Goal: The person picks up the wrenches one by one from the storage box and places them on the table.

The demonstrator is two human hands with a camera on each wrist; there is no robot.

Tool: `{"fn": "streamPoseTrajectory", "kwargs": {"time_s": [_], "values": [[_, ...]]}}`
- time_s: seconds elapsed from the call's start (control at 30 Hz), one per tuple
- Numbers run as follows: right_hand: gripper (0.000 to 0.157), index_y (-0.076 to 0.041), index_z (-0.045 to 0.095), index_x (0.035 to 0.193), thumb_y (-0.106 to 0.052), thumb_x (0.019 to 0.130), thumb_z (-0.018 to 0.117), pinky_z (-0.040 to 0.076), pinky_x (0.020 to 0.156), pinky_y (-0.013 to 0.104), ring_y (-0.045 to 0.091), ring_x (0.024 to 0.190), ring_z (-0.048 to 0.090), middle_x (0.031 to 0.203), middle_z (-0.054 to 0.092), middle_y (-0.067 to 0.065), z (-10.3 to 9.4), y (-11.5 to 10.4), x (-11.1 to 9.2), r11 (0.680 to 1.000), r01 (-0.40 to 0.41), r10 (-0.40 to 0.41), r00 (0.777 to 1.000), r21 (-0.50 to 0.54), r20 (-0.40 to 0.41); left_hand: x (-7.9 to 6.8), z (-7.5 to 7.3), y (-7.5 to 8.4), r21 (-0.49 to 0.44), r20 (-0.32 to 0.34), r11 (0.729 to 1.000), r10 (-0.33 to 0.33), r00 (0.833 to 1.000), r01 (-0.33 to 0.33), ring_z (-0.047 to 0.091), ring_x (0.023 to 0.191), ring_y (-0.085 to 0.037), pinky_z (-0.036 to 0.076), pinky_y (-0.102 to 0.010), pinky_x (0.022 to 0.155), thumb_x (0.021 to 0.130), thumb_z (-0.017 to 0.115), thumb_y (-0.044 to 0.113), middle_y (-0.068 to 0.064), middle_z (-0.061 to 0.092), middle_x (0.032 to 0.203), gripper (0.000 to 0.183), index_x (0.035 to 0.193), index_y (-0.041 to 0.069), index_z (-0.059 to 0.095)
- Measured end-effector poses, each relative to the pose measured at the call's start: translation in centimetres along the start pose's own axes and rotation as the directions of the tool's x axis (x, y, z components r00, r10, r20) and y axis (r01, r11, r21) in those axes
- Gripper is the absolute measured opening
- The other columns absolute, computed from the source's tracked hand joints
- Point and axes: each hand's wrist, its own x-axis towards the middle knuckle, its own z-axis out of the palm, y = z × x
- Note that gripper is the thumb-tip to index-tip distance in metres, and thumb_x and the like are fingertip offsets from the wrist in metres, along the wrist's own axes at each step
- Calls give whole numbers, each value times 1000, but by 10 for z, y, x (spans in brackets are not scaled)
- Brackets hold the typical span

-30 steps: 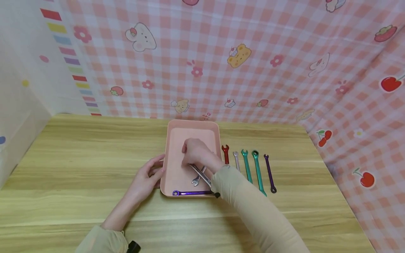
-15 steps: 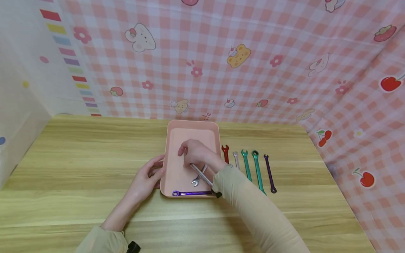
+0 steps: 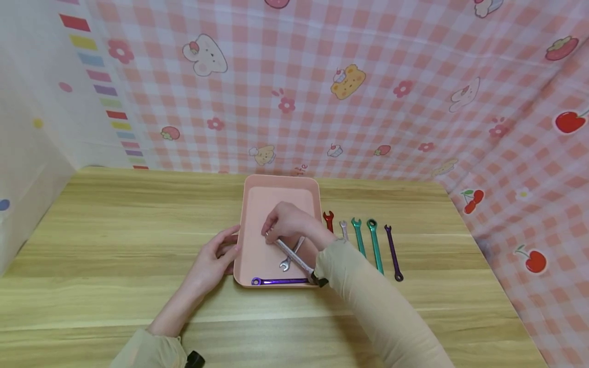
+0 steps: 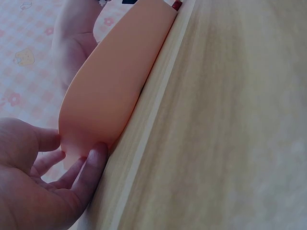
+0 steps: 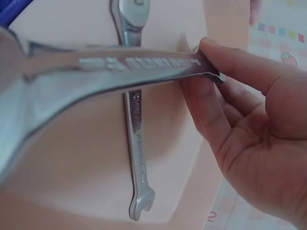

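My right hand (image 3: 292, 222) is over the pink tray (image 3: 280, 180) and pinches a silver combination wrench (image 3: 296, 259) near one end. In the right wrist view the wrench's shank (image 5: 139, 72) runs from the thumb and fingers back towards the camera, tilted over a smaller silver wrench (image 5: 136, 139) that lies on the tray floor. A shiny purple wrench (image 3: 280, 281) lies along the tray's near edge. At the tray's left side, my left hand (image 3: 211, 260) rests its fingertips against the outer wall (image 4: 110, 72), its fingers spread and slightly bent.
Right of the tray, several wrenches stand in a row on the wooden table (image 3: 138, 230): red (image 3: 328, 220), small silver (image 3: 344, 230), two green ones, and a dark purple one (image 3: 393, 253). A pink checked cloth (image 3: 253, 102) hangs behind.
My right index finger has come down from a raised position, so the fingertips now meet at the wrench's end. The wrench has shifted slightly right with the hand. My left hand stays put.
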Motion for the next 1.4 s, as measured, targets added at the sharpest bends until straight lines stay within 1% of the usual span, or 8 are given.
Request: {"fn": "streamPoseTrajectory", "kwargs": {"time_s": [0.27, 0.5, 0.8, 0.9, 1.07, 1.23, 1.33, 1.4], "values": [[17, -4, 80, 108, -4, 91, 77, 50, 67, 18, 7, 73, 59, 88, 76, 0, -10, 0, -7, 987, 10, -21, 997, 160, 71, 2, -1, 0, -19, 0, 1000, 1, 1000, -1, 62, 127, -32, 62, -25, 80, 109, 52, 7, -29, 49, 154, 55, 162, 7, 37], [21, -1, 75, 116, -6, 96, 73, 58, 67, 22, 5, 71, 64, 88, 75, 2, -15, 9, -8, 968, -6, -10, 998, 250, 63, 2, -2, 0, -14, -5, 1000, 0, 1000, 0, 62, 127, -33, 61, -25, 79, 109, 51, 6, -28, 49, 154, 55, 162, 7, 37], [28, 6, 69, 125, -6, 100, 68, 66, 78, 41, 7, 79, 70, 114, 77, 26, -21, 26, -27, 933, 102, -103, 995, 345, -14, 3, 0, -2, -15, -3, 1000, 1, 1000, -1, 62, 126, -32, 60, -25, 77, 109, 51, 6, -28, 49, 154, 55, 162, 8, 38], [31, 9, 65, 129, -3, 101, 66, 65, 79, 37, 7, 83, 72, 111, 78, 23, -26, 33, -33, 887, 116, -92, 993, 448, -74, 3, 0, -1, -17, -5, 1000, 2, 1000, -2, 63, 126, -32, 60, -26, 77, 109, 51, 5, -28, 50, 154, 55, 162, 8, 39], [36, 12, 59, 134, -2, 102, 64, 63, 79, 25, 6, 87, 74, 105, 78, 2, -37, 42, -49, 779, 185, -49, 971, 600, -236, 2, 0, 0, -19, -11, 1000, 1, 1000, -1, 63, 125, -31, 60, -24, 77, 108, 51, 4, -28, 50, 154, 54, 161, 7, 39], [36, 13, 57, 136, -1, 103, 60, 64, 83, 22, 3, 89, 76, 98, 76, -12, -47, 58, -70, 676, 303, -1, 912, 672, -410, 2, 0, 0, -22, -16, 1000, 5, 1000, -6, 64, 123, -29, 60, -23, 75, 109, 51, 4, -28, 50, 153, 54, 161, 8, 40], [24, -3, 69, 125, 1, 103, 59, 64, 85, 24, 4, 89, 76, 96, 78, -12, -51, 71, -85, 594, 375, 51, 865, 712, -498, 1, 0, -1, -26, -17, 1000, 6, 1000, -7, 64, 123, -29, 60, -23, 74, 108, 52, 4, -28, 51, 153, 54, 161, 8, 40], [26, -15, 75, 111, 4, 103, 58, 65, 85, 25, 5, 87, 77, 94, 79, -10, -53, 80, -98, 528, 429, 92, 829, 733, -552, 0, 0, -2, -28, -15, 1000, 4, 1000, -4, 65, 122, -28, 60, -24, 75, 108, 52, 4, -28, 51, 153, 54, 161, 8, 40]]}}
